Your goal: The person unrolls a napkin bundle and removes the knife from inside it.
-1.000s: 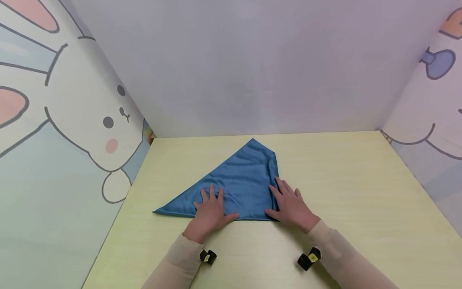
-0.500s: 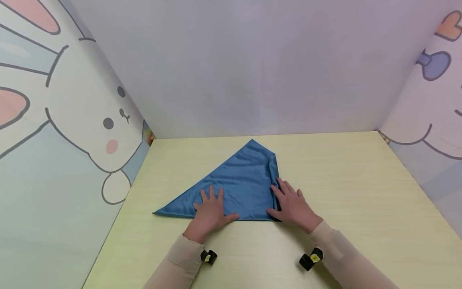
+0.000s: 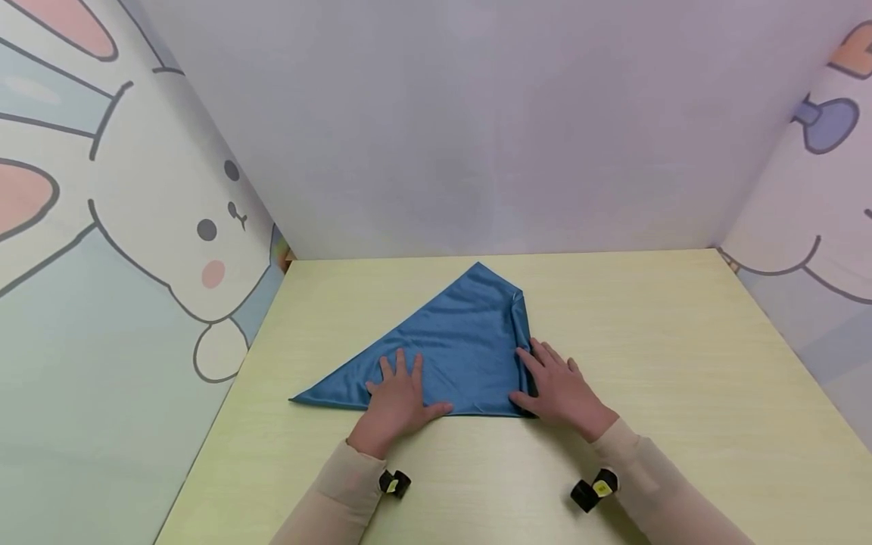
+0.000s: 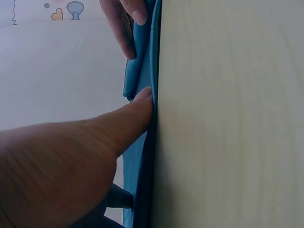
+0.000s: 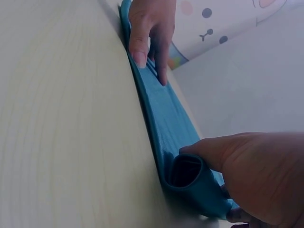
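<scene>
A blue satin-like cloth lies on the table, folded to a rough triangle with a long point at the left. Its right edge is turned over into a loose roll, whose open end shows in the right wrist view. My left hand rests flat on the cloth's lower middle with fingers spread, the thumb along the near edge. At the right edge, my right hand holds the roll between thumb and fingers. The right fingertips are partly hidden behind the roll in the right wrist view.
The pale wooden table extends to both sides of the cloth. A plain light wall stands along its back edge. Side panels with cartoon drawings, including a rabbit, flank it. A small black device sits at the right wrist.
My right hand has shifted slightly right, and the rolled edge has moved a little outward with it. The left hand stays in place on the cloth.
</scene>
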The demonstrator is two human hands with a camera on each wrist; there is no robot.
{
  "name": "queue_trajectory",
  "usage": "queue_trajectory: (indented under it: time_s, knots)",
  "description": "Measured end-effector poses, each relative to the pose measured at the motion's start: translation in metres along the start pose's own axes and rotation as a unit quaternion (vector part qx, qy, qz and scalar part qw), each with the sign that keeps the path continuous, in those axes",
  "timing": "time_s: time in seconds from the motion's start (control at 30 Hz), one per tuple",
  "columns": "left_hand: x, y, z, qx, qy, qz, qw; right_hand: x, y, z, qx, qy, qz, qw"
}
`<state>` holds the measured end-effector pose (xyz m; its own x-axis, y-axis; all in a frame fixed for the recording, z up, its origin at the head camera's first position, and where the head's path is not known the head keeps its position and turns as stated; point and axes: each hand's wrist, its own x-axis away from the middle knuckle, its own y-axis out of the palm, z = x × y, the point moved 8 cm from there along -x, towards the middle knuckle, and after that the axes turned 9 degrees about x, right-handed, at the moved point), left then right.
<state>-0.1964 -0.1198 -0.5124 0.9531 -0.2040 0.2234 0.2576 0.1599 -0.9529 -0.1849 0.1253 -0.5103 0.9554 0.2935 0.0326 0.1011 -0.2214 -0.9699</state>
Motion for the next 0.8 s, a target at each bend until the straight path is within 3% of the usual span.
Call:
queue_trajectory:
  time_s: [0.37, 0.6, 0.8]
  knots:
    - [0.000, 0.001, 0.000, 0.001, -0.001, 0.001, 1.0000, 0.004, -0.005, 0.004, 0.011, 0.018, 0.001, 0.9998]
    - [0.001, 0.000, 0.000, 0.004, 0.000, 0.002, 1.0000, 0.005, -0.008, 0.010, 0.044, 0.055, 0.018, 0.9974]
    - [0.002, -0.002, 0.000, 0.004, 0.006, 0.006, 1.0000, 0.006, -0.007, 0.015, 0.038, 0.075, 0.012, 0.9964]
